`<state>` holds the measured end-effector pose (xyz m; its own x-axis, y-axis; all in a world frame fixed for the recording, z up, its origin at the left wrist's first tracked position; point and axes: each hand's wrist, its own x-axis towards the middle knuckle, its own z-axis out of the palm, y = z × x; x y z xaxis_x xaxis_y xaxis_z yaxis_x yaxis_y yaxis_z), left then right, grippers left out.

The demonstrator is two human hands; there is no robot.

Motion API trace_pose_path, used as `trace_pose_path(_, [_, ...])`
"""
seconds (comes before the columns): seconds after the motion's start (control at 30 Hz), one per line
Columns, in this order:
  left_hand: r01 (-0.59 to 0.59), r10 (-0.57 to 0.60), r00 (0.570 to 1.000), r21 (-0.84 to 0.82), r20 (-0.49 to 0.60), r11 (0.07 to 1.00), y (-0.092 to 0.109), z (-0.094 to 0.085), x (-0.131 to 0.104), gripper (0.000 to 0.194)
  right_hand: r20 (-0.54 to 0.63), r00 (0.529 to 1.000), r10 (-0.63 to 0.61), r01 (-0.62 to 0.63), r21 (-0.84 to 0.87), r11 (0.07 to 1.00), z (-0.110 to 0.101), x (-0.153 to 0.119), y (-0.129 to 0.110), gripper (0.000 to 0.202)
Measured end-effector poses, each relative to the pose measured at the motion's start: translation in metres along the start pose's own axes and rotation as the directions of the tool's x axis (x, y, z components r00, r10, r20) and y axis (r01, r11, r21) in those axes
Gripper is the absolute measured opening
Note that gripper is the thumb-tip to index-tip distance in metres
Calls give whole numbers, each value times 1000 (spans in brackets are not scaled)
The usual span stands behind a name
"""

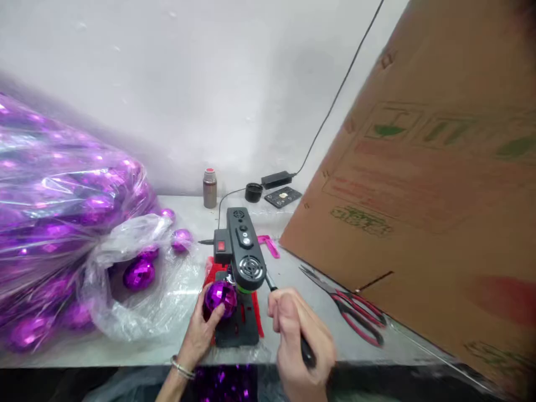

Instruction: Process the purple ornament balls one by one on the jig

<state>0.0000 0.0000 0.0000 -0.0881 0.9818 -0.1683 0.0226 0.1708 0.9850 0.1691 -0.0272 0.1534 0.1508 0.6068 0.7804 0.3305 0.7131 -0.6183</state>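
Observation:
My left hand, with a bracelet at the wrist, holds a shiny purple mirror-faceted ball between thumb and fingers. The ball sits beside the head of a small black press-like machine, which has round vents and a red switch. My right hand is wrapped round the black-gripped lever on the machine's right side. Under the machine's head lies its dark base plate, over a red sheet. Whether the ball touches the machine is hard to tell.
At left, a clear plastic bag bulges with purple balls, several loose near its mouth. Red-handled scissors lie right, beside a large cardboard box. Behind stand a flask, black cup, phone and power adapter.

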Motion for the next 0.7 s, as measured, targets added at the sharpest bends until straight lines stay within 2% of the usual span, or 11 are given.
trace_pose_path(0.17, [-113, 116, 993, 138, -17, 984, -6, 5, -4, 88, -6, 1000, 25, -25, -32, 999, 1, 5, -5, 33])
trace_pose_path(0.4, [-251, 252, 967, 356, 43, 900, 4, 13, -9, 75, -4, 1000, 20, -20, -50, 999, 1, 8, -5, 32])
trace_pose_path(0.6, [-370, 376, 924, 421, 73, 828, -1, 25, -7, 72, -4, 1000, 20, -20, -64, 998, 0, 8, -6, 33])
trace_pose_path(0.7, [-388, 399, 915, 420, 67, 821, -7, 29, -4, 74, -5, 1000, 5, -5, -63, 998, 0, 9, -5, 33])
